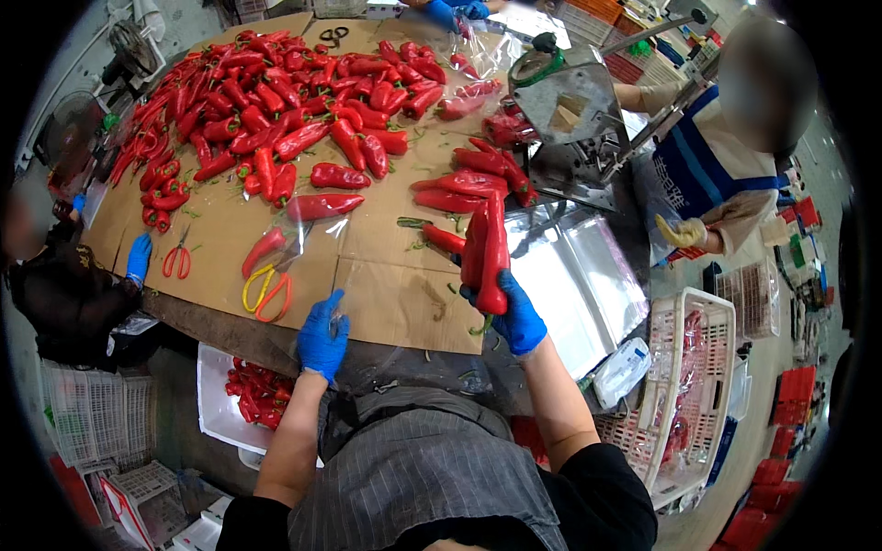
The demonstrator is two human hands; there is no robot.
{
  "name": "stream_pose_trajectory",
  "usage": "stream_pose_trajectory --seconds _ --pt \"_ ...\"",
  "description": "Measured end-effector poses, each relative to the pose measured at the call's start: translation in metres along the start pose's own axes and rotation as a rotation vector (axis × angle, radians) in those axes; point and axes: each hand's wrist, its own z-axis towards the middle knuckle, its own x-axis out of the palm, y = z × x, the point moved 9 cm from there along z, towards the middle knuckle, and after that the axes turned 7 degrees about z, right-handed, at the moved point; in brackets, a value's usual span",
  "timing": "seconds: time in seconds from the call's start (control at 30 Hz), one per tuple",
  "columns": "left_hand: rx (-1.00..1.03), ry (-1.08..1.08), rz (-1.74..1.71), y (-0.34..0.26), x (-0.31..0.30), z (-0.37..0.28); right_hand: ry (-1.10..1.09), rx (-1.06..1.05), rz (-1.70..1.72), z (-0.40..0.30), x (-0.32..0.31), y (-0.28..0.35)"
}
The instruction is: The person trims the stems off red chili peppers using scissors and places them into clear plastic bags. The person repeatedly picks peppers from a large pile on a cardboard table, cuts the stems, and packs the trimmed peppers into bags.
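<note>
My right hand [517,320], in a blue glove, is wrapped around long red peppers [486,255] held upright above the cardboard; at least two show. In its blue glove, my left hand [324,337] pinches a clear plastic bag [337,275] over the table's near edge; the film is hard to make out. Scissors with one yellow and one orange handle [267,293] lie left of the bag, close to a single red pepper [264,249]. Beyond my right hand rests a small group of red peppers [458,182]. A stack of clear plastic bags [572,282] lies to its right.
A large pile of red peppers [275,96] covers the table's far left. Red-handled scissors [177,260] lie near a co-worker's gloved hand [139,258]. A metal bench machine [572,103] stands at the right before another person. White crates [682,386] flank me at right, a white bin [220,406] at left.
</note>
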Motion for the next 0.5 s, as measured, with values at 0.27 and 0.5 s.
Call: stream_pose_trajectory --seconds 0.27,0.5 --pt "0.061 0.195 0.297 -0.072 -0.004 0.028 0.132 0.228 0.348 -0.039 0.055 -0.038" --pt "0.071 0.179 0.289 -0.095 0.0 0.047 0.275 0.399 1.133 -0.016 0.073 -0.052"
